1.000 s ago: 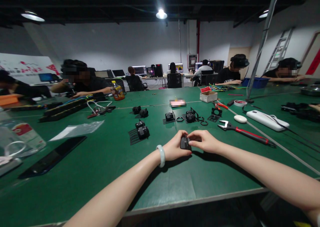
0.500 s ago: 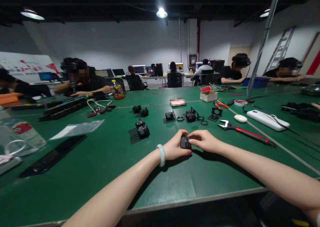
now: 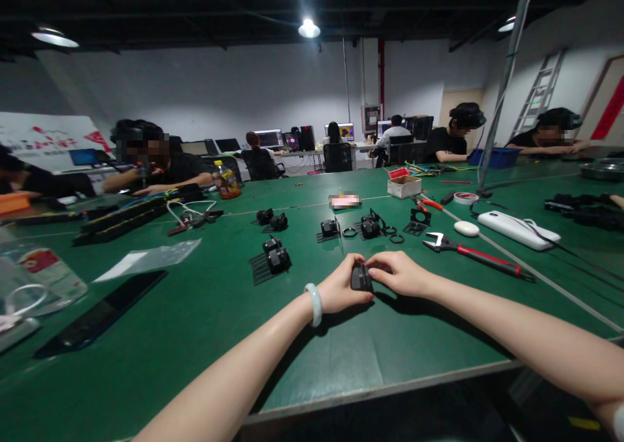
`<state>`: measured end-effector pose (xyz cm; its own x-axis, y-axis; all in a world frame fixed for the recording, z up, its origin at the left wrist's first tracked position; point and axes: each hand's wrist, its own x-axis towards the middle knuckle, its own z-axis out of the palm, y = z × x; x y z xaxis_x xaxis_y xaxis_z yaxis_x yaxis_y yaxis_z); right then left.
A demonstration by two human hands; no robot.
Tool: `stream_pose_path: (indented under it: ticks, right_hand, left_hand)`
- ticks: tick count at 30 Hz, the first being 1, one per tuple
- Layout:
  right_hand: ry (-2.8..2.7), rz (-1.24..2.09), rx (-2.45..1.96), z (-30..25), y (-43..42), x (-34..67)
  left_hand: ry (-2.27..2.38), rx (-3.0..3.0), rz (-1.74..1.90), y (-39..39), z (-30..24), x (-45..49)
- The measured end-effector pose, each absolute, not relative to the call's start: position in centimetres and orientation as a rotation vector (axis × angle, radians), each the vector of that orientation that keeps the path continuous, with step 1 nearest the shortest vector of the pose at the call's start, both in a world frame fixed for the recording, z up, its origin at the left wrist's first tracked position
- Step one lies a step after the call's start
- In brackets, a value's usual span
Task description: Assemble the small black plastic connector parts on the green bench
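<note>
Both my hands meet over a small black plastic part [image 3: 361, 278] resting on the green table [image 3: 205, 312]. My left hand [image 3: 341, 289], with a pale bangle on the wrist, grips it from the left. My right hand [image 3: 397, 273] pinches it from the right with the fingertips. Just beyond lie similar black parts on comb-like bases [image 3: 273, 261], more black assemblies [image 3: 370, 226], and loose black rings [image 3: 350, 232].
A red-handled adjustable wrench [image 3: 468, 250] lies to the right, with a white mouse [image 3: 467, 228] and a white device [image 3: 517, 229] behind it. A dark phone [image 3: 102, 312] and a plastic bag [image 3: 151, 258] lie to the left. Other people sit around the table.
My hands stay on the black part with almost no motion; the view has shifted slightly.
</note>
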<state>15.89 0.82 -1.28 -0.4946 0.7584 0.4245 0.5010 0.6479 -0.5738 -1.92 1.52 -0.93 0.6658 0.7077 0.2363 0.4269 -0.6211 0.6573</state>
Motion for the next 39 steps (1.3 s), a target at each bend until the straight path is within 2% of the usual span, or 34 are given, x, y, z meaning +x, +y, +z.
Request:
stream_pose_path:
  ticks: [9, 21, 39]
  right_hand:
    - [-2.197, 0.443, -0.794, -1.23, 0.4, 16.09]
    - [-2.193, 0.426, -0.82, -1.76, 0.48, 15.66]
    - [-2.137, 0.606, -0.842, -1.89, 0.73, 15.83]
  left_hand:
    - [0.86, 2.313, 0.64, 1.43, -0.87, -1.88]
    - [0.82, 2.322, 0.644, 1.4, -0.79, -1.79]
    - [0.839, 2.3, 0.65, 1.46, -0.98, -1.93]
